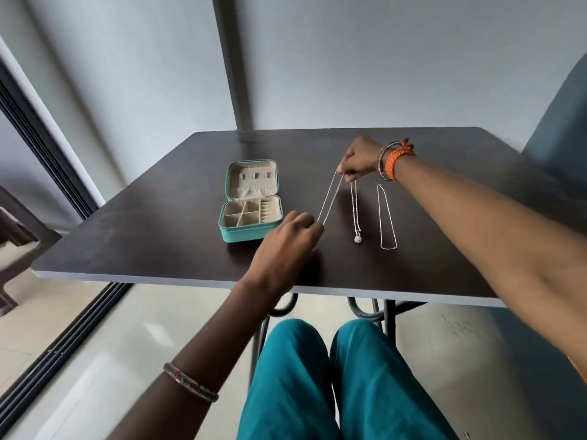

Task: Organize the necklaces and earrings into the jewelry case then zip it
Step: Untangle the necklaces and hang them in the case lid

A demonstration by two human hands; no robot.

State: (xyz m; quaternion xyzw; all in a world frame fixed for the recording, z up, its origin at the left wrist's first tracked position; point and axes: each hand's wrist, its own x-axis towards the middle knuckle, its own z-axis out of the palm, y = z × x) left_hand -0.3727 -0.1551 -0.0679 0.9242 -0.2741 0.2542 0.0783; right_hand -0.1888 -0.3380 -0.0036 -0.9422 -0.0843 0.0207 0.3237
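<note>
The person is holding a thin silver chain [330,196] stretched between both hands above the dark desk [158,217]. The right hand [357,161] is pinching the chain's far end with thumb and fingertips, and the left hand [290,239] is gripping its near end, fingers curled round it, just beside the jewelry case [252,201]. The case is lying open on the desk to the left of the chain, its lid tipped back with small hooks and a gathered pocket showing, its base split into compartments.

Two more necklaces are lying flat on the desk to the right: a pendant necklace [355,214] with a round bead at its near end, and a plain chain [387,217] beyond it. No earrings are visible on the desk; whether any are sitting in the case is too small to tell.

The step in hand appears to be carrying the first chain to the case. Doing it well probably means keeping the chain lightly taut so that it is not kinking or knotting, bringing the clasp end up to a hook in the lid, and letting the slack drop into the pocket below rather than across the zip line, where it could be getting caught at closing.
</note>
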